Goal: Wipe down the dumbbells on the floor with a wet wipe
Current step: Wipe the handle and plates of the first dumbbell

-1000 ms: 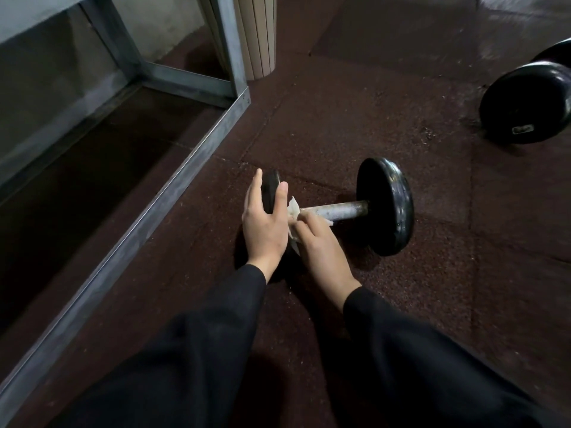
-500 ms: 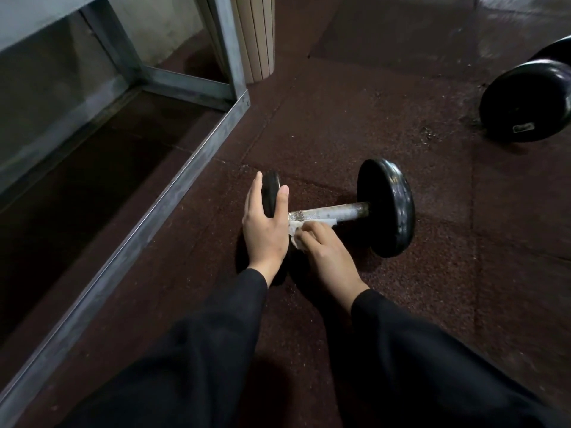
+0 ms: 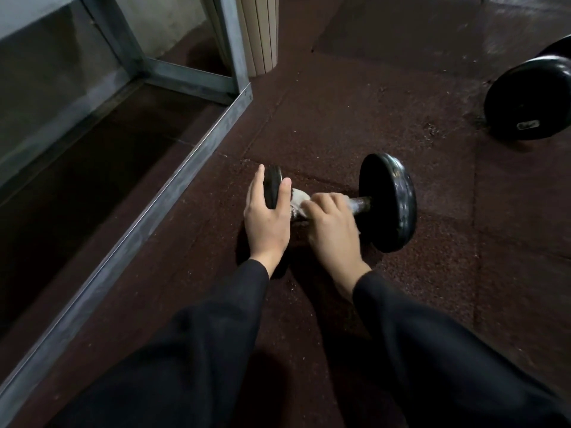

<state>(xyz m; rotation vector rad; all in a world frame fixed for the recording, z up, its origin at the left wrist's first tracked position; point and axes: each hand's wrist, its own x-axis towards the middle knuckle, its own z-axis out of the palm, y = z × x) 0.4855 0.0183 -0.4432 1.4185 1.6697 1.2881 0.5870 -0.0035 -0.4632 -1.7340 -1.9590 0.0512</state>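
Head view: two hands on a dumbbell (image 3: 387,202) lying on the dark red floor (image 3: 340,125).
Left hand (image 3: 267,217) grasps the dumbbell's left plate, thumb and fingers around its rim. Right hand (image 3: 332,223) is clenched over the handle, pressing a white wet wipe (image 3: 298,197) against it. Second dumbbell (image 3: 528,100) lies far right; a metal frame (image 3: 148,211) runs along the left.
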